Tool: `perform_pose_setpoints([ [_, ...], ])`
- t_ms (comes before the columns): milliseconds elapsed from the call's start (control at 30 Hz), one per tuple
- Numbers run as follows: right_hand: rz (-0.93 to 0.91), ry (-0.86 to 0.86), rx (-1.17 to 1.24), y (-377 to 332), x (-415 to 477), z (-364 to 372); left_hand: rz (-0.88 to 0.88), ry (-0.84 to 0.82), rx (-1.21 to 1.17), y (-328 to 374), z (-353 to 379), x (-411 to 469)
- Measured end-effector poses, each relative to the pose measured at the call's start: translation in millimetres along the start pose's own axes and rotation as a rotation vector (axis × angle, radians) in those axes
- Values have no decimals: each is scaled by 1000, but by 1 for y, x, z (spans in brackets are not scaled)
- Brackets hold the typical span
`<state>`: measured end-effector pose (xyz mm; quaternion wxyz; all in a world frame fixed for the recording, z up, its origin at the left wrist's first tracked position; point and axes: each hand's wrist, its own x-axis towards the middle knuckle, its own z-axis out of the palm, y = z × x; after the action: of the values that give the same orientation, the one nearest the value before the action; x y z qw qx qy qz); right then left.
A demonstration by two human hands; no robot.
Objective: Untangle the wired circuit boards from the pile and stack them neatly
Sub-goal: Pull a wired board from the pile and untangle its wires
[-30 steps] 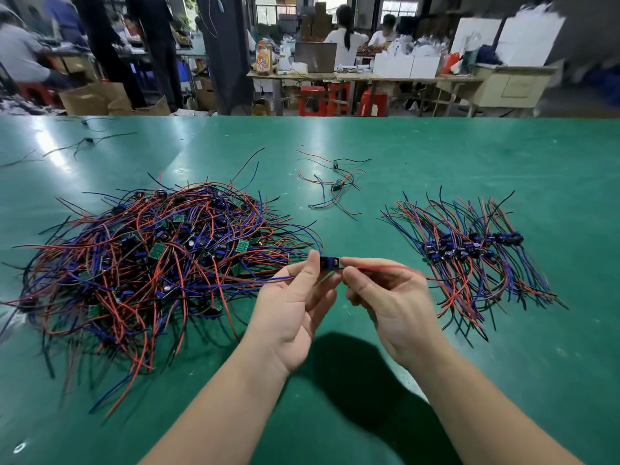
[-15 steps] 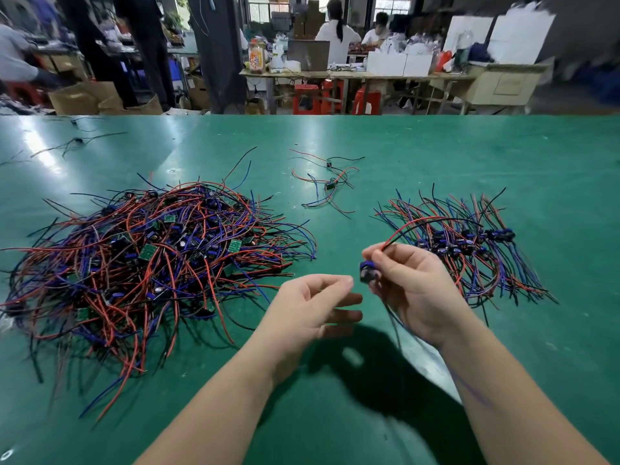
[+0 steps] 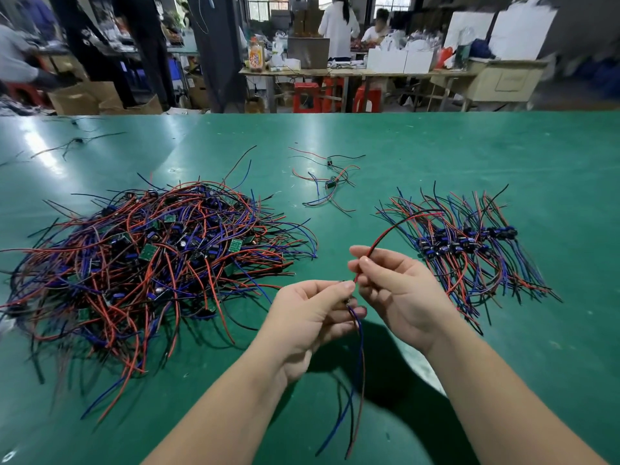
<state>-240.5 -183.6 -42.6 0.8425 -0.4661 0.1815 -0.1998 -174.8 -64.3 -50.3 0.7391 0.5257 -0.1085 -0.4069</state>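
Centrally, one wired circuit board is held above the green table, between the tangled pile at left and the neat stack at right. Its red lead is pinched by the right hand. The junction is pinched by the left hand, and the board itself is hidden by fingertips. The hanging blue leads are blurred lower down.
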Motion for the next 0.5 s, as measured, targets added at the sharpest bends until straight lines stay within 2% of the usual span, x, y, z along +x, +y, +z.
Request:
perform_pose_setpoints([
  [100, 14, 52, 72, -6, 3, -1, -38, -88, 11, 3, 0, -3],
  [300, -141, 76, 75, -30, 5, -19, -20, -149, 168, -2, 2, -9],
  [500, -90, 202, 173, -37, 9, -27, -36, -153, 245, -4, 0, -8],
])
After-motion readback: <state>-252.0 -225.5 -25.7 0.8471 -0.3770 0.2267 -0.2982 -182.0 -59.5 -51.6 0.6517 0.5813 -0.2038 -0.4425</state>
